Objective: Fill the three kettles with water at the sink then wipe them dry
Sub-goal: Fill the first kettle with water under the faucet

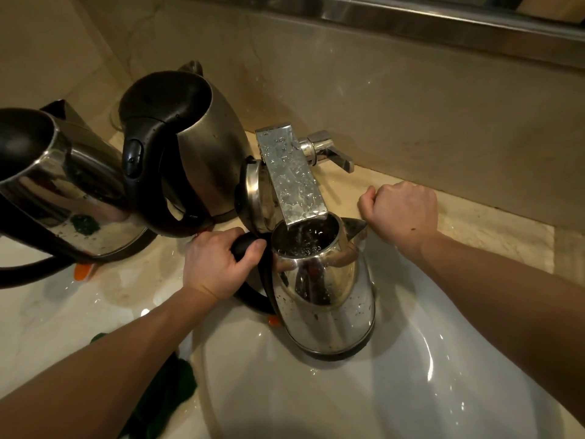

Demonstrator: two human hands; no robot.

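Head view, and we're at the sink (pixel 411 375): three kettles in shot. One steel kettle (pixel 326 299) stands down in the white basin, against its back-left rim, with its lid (pixel 253 194) flipped up and its mouth right under the flat spout (pixel 291 175). There's water (pixel 304 239) inside, dark and rippling, well up the body. The left hand (pixel 218 264) is wrapped round that kettle's black handle, thumb over the top. The right hand (pixel 402 213) is balled into a fist with nothing in it, knuckles resting on the counter (pixel 63 312) at its back edge, just beside the tap lever (pixel 329 150).

Two more on the counter's left side. The second kettle (pixel 202 144) sits near the back-left, touching the open lid. The third kettle (pixel 63 185) is at the far left edge. Both have black lids down, so what's inside can't be seen. Droplets speckle the spout and all three bodies.

One green cloth (pixel 171 397) lies at the counter's front edge, partly under the left forearm.
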